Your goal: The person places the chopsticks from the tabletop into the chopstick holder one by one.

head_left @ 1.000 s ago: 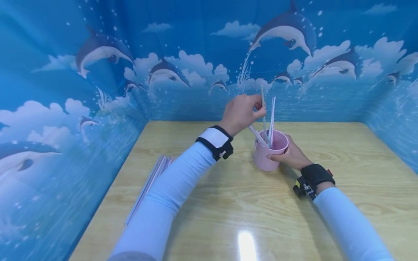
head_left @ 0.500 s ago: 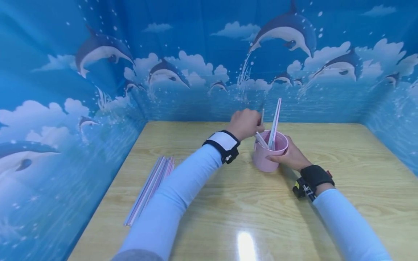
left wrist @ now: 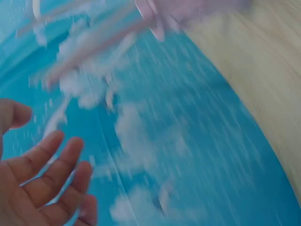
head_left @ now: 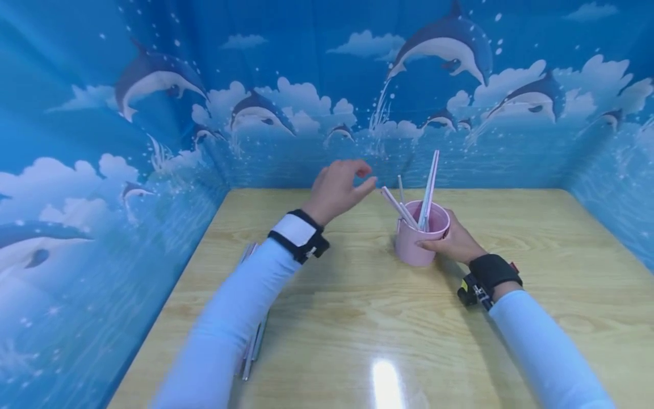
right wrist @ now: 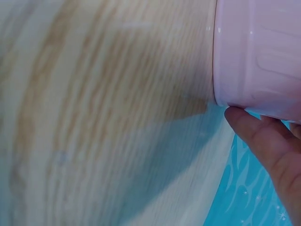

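A pink cup (head_left: pixel 415 250) stands upright on the table with several thin sticks (head_left: pixel 428 190) leaning out of it, some to the left and some upright. My right hand (head_left: pixel 455 241) grips the cup's right side, thumb across its front; the right wrist view shows fingers against the pink wall (right wrist: pixel 263 56). Left of the cup, my left hand (head_left: pixel 338 190) hangs in the air, holding nothing. In the left wrist view its fingers (left wrist: pixel 61 174) are spread and relaxed, with blurred sticks (left wrist: pixel 94 49) beyond them.
More thin sticks (head_left: pixel 249 355) lie on the left of the wooden table (head_left: pixel 347 318), partly hidden under my left sleeve. A blue curtain (head_left: pixel 306 147) printed with dolphins stands behind the table and along its sides.
My left hand has let go of a stick at the cup and moved left. That stick now leans in the cup. My right hand has stayed on the cup.
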{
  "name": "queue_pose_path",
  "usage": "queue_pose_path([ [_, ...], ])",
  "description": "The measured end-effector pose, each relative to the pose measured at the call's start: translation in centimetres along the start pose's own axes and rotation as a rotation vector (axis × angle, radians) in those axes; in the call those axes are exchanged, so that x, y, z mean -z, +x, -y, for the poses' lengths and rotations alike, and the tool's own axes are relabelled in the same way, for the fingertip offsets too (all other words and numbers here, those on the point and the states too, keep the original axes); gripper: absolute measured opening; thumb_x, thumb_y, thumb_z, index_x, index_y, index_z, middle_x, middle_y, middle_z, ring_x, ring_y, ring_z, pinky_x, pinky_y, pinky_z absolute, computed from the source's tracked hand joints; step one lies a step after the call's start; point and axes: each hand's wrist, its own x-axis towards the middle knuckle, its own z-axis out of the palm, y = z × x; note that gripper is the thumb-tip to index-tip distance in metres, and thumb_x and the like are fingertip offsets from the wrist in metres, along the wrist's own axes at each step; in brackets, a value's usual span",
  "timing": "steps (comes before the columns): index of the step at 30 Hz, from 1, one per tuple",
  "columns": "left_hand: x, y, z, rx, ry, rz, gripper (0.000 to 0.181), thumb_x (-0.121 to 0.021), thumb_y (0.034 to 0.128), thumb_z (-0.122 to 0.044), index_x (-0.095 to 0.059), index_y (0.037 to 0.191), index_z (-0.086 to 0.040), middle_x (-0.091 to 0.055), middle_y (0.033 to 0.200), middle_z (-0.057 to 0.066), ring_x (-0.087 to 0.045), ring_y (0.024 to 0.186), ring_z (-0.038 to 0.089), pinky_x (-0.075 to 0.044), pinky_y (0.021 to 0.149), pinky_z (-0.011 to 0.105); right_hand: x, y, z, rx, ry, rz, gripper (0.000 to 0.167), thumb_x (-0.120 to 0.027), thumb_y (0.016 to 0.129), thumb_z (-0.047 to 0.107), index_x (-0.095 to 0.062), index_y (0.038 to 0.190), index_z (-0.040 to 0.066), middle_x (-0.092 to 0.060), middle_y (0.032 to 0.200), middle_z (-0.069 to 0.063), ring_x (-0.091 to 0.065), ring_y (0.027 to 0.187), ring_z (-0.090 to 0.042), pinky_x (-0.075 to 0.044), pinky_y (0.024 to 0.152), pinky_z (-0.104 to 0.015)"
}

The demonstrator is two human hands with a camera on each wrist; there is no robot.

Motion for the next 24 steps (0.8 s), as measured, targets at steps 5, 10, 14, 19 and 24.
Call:
queue_pose_path([
  [5, 0.4, -4.8, 5.9, 0.202, 0.147, 0.101, 0.025, -0.05, 0.0791, -0.033, -0.06, 0.069, -0.012, -0.052, 0.059, -0.003, -0.047, 0.053, 0.011, -0.041, 0.056, 0.028, 0.1, 0.0, -0.1, -0.043, -0.034, -0.019, 0.069, -0.07, 0.063, 0.001, -0.038, 0.124, 0.005, -0.05, 0.115, -0.012, -0.047, 0.106, -0.019, -0.034, 0.091, -0.042],
  [10, -1.4, -9.6, 10.0, 0.421, 0.337, 0.403, 0.028, -0.06, 0.0717, -0.037, -0.055, 0.061, -0.012, -0.052, 0.057, 0.0, -0.049, 0.054, 0.016, -0.042, 0.065, 0.041, 0.4, 0.0, -1.0, -0.079, -0.079, -0.022, 0.072, -0.071, 0.064, 0.007, -0.035, 0.126, 0.011, -0.048, 0.118, -0.008, -0.045, 0.108, -0.017, -0.034, 0.091, -0.037],
  [14, -3.5, -11.7, 11.4, 0.462, 0.362, 0.486, 0.028, -0.066, 0.0658, -0.036, -0.06, 0.073, -0.01, -0.06, 0.073, 0.005, -0.054, 0.066, 0.021, -0.042, 0.068, 0.042, 0.7, -0.1, -1.7, -0.062, -0.085, -0.023, 0.071, -0.071, 0.064, 0.006, -0.036, 0.126, 0.011, -0.048, 0.117, -0.007, -0.045, 0.107, -0.017, -0.035, 0.09, -0.036],
  [19, -5.1, -12.6, 12.0, 0.451, 0.422, 0.51, 0.034, -0.068, 0.0633, -0.033, -0.061, 0.084, -0.007, -0.061, 0.087, 0.01, -0.056, 0.075, 0.024, -0.044, 0.065, 0.042, 0.6, 0.0, -1.6, -0.036, -0.057, -0.017, 0.07, -0.071, 0.063, 0.003, -0.037, 0.124, 0.008, -0.05, 0.115, -0.009, -0.047, 0.106, -0.017, -0.036, 0.09, -0.031],
  [24, -5.4, -12.4, 12.3, 0.465, 0.424, 0.537, 0.033, -0.07, 0.0582, -0.032, -0.06, 0.079, -0.008, -0.059, 0.082, 0.009, -0.053, 0.07, 0.023, -0.043, 0.062, 0.041, 0.2, 0.1, -0.7, -0.042, -0.043, -0.02, 0.07, -0.071, 0.062, 0.002, -0.038, 0.124, 0.006, -0.051, 0.114, -0.011, -0.048, 0.105, -0.016, -0.037, 0.089, -0.032],
])
